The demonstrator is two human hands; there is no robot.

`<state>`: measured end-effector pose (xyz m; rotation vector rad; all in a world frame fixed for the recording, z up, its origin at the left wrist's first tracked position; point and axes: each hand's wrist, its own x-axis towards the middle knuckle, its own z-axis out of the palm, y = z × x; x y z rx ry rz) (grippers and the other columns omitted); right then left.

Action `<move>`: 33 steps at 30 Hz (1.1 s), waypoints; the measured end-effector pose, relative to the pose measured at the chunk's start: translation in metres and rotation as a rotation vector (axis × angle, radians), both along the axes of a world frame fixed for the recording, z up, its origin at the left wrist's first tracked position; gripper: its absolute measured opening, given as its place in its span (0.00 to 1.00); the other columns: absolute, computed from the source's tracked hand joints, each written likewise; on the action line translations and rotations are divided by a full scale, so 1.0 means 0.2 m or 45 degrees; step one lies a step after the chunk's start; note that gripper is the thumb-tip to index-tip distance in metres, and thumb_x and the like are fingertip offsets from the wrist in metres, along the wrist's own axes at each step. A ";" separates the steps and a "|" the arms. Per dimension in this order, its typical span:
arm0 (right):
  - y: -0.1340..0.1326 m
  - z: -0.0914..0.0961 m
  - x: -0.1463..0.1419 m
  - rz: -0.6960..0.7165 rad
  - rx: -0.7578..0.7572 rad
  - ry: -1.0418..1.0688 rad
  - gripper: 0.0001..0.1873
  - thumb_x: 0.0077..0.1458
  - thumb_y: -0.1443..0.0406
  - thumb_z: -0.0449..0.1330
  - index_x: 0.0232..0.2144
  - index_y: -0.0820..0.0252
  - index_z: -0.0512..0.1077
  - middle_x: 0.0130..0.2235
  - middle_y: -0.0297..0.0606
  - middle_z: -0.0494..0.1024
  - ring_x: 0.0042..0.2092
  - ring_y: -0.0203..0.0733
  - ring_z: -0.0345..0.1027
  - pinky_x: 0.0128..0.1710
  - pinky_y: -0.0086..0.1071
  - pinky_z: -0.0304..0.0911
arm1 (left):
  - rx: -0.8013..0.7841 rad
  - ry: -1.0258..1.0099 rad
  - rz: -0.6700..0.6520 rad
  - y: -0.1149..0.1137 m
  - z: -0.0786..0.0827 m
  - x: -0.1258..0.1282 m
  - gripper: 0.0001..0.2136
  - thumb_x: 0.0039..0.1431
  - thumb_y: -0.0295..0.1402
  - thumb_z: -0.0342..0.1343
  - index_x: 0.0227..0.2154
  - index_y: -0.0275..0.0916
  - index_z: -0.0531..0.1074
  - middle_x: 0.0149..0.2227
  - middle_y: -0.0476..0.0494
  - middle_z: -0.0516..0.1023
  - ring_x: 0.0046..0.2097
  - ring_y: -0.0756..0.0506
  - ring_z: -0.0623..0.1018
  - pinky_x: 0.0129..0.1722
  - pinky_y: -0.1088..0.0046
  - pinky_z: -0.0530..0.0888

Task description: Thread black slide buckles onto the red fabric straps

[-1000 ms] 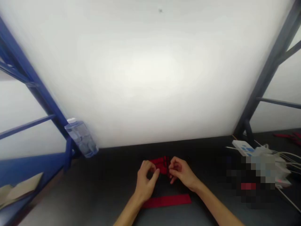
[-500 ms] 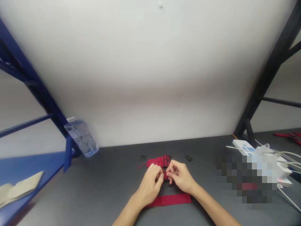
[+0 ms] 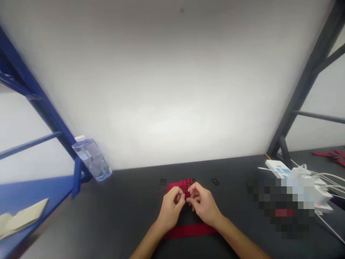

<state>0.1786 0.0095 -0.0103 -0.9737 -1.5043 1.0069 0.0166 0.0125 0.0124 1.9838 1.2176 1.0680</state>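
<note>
A bunched piece of red webbing with black bands or fittings (image 3: 181,186) lies on the dark table, partly covered by my hands. My left hand (image 3: 170,207) and my right hand (image 3: 202,203) meet at its near edge, and their fingertips pinch it. A thin red thread runs off its left end. Just below my wrists lies a flat red strap (image 3: 188,231). Two small black rectangular buckles, one (image 3: 162,181) left of the webbing and one (image 3: 215,181) right of it, rest apart from my hands.
A clear plastic water bottle (image 3: 93,160) stands at the table's far left, by a blue metal shelf frame (image 3: 78,176). A white power strip (image 3: 277,168) with white cables sits on the right. More red straps (image 3: 327,154) lie at the far right, and a pixelated patch hides the area below the cables.
My hands have drawn closer together, and their fingertips now meet over the red webbing. The view has dipped slightly; the buckles and flat strap have not visibly moved.
</note>
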 end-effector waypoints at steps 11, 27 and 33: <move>-0.01 0.04 0.00 -0.146 0.255 -0.124 0.25 0.43 0.71 0.65 0.45 0.54 0.67 0.48 0.42 0.66 0.32 0.36 0.66 0.22 0.27 0.64 | -0.055 -0.145 0.044 0.02 0.00 -0.01 0.09 0.60 0.34 0.51 0.25 0.38 0.66 0.25 0.51 0.66 0.28 0.49 0.65 0.29 0.77 0.62; 0.00 0.02 0.00 -0.185 0.425 -0.223 0.17 0.51 0.67 0.63 0.45 0.54 0.76 0.44 0.43 0.78 0.39 0.45 0.74 0.37 0.35 0.72 | -0.163 -0.320 -0.015 0.03 -0.05 0.01 0.11 0.63 0.37 0.51 0.27 0.38 0.64 0.27 0.51 0.65 0.30 0.50 0.66 0.31 0.77 0.64; 0.00 0.03 0.03 -0.230 0.463 -0.283 0.18 0.49 0.68 0.65 0.45 0.54 0.76 0.40 0.41 0.78 0.33 0.42 0.70 0.34 0.35 0.70 | -0.165 -0.354 0.024 0.04 -0.03 -0.03 0.13 0.63 0.40 0.50 0.26 0.38 0.64 0.26 0.52 0.64 0.29 0.50 0.64 0.30 0.77 0.63</move>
